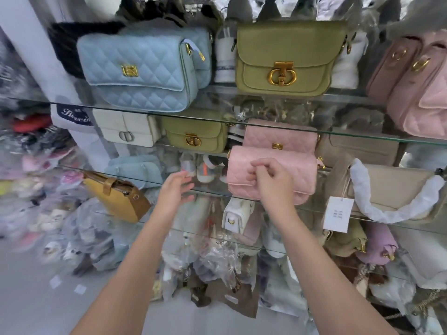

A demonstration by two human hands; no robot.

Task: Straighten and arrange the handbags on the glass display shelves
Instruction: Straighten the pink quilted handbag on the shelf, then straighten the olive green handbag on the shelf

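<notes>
right hand (272, 178): lay over the front of the pink quilted bag (290, 175), fingers curled and pinched at the edge of its flap, gripping it.
left hand (175, 189): hovered with fingers spread wide, holding nothing, just left of the pink bag and above the glass edge.
pink quilted bag: stood on the middle glass shelf (208, 191), close to its front edge, upright; a second pink quilted bag (278, 136) with a gold clasp sat right behind it.
beige bag (396, 187): just right of the pink one on that shelf, its handle wrapped in white foam, a white tag (338, 213) hanging in front.
upper glass shelf (169, 114): carried a light blue quilted bag (137, 71) at left, an olive bag (285, 59) with a round gold lock in the middle, and pale pink bags (416, 85) at right.
behind the middle shelf: a white bag (125, 129) and a smaller olive bag (196, 134), side by side.
lower left: a mustard bag (118, 197) lay tilted on a lower shelf.
below: wrapped goods in clear plastic, blurred.
</notes>
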